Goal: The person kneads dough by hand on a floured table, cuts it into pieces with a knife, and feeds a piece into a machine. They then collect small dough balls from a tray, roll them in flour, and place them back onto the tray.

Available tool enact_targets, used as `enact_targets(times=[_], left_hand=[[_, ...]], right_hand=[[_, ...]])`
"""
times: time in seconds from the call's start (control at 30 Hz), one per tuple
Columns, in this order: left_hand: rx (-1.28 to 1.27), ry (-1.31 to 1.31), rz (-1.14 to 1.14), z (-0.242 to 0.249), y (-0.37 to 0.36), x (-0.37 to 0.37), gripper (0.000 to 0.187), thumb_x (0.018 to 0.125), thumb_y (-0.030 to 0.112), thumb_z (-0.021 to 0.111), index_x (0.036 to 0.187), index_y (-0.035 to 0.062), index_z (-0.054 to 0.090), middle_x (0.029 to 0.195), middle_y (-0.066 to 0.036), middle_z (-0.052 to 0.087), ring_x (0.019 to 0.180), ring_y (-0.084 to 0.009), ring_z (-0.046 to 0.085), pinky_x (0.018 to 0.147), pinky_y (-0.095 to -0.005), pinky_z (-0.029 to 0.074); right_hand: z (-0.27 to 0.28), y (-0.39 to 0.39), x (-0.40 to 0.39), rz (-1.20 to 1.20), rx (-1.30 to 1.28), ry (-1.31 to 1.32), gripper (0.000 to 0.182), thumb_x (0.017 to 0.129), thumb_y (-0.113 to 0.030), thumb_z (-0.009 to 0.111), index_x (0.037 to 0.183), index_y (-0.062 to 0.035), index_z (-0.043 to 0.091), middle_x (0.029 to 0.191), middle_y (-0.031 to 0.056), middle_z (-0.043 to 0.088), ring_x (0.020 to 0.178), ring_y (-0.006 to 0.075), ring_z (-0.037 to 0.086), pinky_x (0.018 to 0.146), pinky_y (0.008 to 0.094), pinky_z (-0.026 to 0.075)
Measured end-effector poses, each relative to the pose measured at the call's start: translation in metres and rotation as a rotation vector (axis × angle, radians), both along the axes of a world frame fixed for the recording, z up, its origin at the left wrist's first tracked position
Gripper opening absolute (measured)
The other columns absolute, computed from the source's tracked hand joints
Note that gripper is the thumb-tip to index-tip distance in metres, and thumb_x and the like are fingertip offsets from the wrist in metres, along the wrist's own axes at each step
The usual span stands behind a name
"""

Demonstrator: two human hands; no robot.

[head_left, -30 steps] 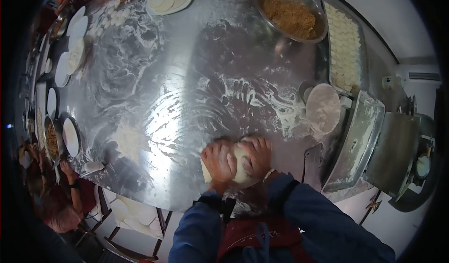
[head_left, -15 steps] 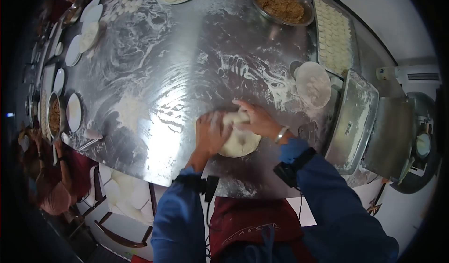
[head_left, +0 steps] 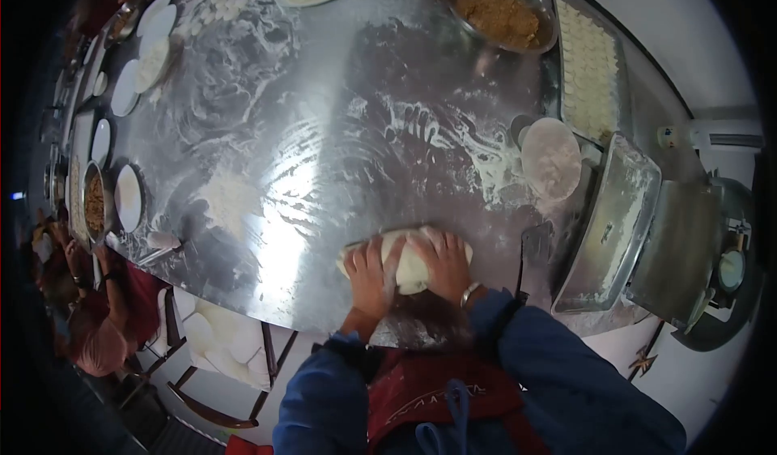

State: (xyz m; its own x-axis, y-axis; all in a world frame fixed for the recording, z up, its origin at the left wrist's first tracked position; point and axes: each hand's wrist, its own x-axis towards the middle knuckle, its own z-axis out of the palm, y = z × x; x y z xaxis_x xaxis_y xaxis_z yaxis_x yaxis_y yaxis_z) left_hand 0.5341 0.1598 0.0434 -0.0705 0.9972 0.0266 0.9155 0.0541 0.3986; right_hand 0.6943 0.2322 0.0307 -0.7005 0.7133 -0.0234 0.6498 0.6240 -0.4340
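Pressing on the dough from either end, the left hand and right hand now sit level, side by side, at lower centre of the frame. Fingers of both look clamped on it, bent over the top, thumbs turned inward. Half a second ago the right hand was arched over the far edge and the dough was a rounder lump; it now reaches wider from left to right on the floury steel table, which suggests it was turned or folded and that both hands share the pressing again. Whether the fingertips reach under it, I cannot tell
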Motion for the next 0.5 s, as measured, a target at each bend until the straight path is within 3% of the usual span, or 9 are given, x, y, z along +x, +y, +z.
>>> enact_targets(times=[0.13,0.23,0.33,0.37,0.4,0.47,0.5], left_hand=[[-0.057,-0.043,0.089,-0.015,0.033,-0.01,0.065,0.069,0.014,0.062,0.131,0.0182,0.044,0.118,-0.014,0.046,0.103,-0.0341,0.044,0.088,-0.0504,0.031],[-0.101,-0.04,0.149,-0.017,0.047,-0.013,0.064,0.069,0.017,0.065,0.13,0.0212,0.045,0.119,-0.011,0.048,0.102,-0.0307,0.046,0.088,-0.0473,0.033],[-0.186,-0.1,0.115,-0.005,0.045,-0.017,0.068,0.068,0.018,0.068,0.132,0.022,0.042,0.12,-0.009,0.048,0.104,-0.0306,0.045,0.087,-0.0478,0.033],[-0.166,-0.09,0.115,0.006,0.04,-0.016,0.068,0.068,0.018,0.068,0.132,0.022,0.042,0.12,-0.009,0.048,0.104,-0.0306,0.045,0.087,-0.0478,0.033],[-0.105,-0.122,0.074,0.018,0.032,-0.016,0.073,0.067,0.019,0.07,0.133,0.0227,0.041,0.121,-0.01,0.047,0.104,-0.0311,0.045,0.088,-0.048,0.033],[-0.007,-0.199,-0.007,0.039,0.005,-0.007,0.081,0.063,0.02,0.074,0.135,0.0243,0.037,0.121,-0.012,0.046,0.105,-0.0322,0.045,0.089,-0.0484,0.033],[-0.001,-0.197,-0.009,0.054,-0.007,-0.003,0.081,0.063,0.02,0.074,0.135,0.0243,0.037,0.121,-0.012,0.046,0.105,-0.0322,0.045,0.089,-0.0484,0.033]], right_hand=[[-0.005,0.03,-0.021,-0.116,-0.093,0.057,0.063,0.069,-0.021,0.068,0.128,-0.0191,0.046,0.117,0.0133,0.047,0.103,0.0341,0.045,0.087,0.0471,0.037],[-0.013,0.041,-0.03,-0.175,-0.194,0.034,0.069,0.068,-0.021,0.07,0.13,-0.0198,0.042,0.115,0.014,0.047,0.104,0.035,0.046,0.088,0.0452,0.037],[-0.007,0.047,-0.023,-0.071,-0.17,0.064,0.072,0.069,-0.021,0.071,0.133,-0.0193,0.038,0.113,0.0145,0.048,0.103,0.0352,0.046,0.089,0.0442,0.038],[0.012,0.048,-0.019,-0.034,-0.318,-0.044,0.084,0.066,-0.024,0.075,0.137,-0.0198,0.031,0.119,0.0157,0.048,0.109,0.0346,0.046,0.094,0.0411,0.036],[0.022,0.053,-0.011,-0.029,-0.294,-0.031,0.084,0.066,-0.024,0.075,0.137,-0.0198,0.031,0.119,0.0157,0.048,0.109,0.0346,0.046,0.094,0.0411,0.036],[0.037,0.057,0.013,0.188,-0.667,0.28,0.095,0.061,-0.03,0.079,0.14,-0.0203,0.027,0.128,0.0159,0.043,0.117,0.0336,0.042,0.099,0.0399,0.033],[0.055,0.058,0.018,0.186,-0.743,0.041,0.102,0.057,-0.036,0.081,0.141,-0.0196,0.025,0.134,0.0154,0.039,0.123,0.033,0.039,0.102,0.0448,0.029]])
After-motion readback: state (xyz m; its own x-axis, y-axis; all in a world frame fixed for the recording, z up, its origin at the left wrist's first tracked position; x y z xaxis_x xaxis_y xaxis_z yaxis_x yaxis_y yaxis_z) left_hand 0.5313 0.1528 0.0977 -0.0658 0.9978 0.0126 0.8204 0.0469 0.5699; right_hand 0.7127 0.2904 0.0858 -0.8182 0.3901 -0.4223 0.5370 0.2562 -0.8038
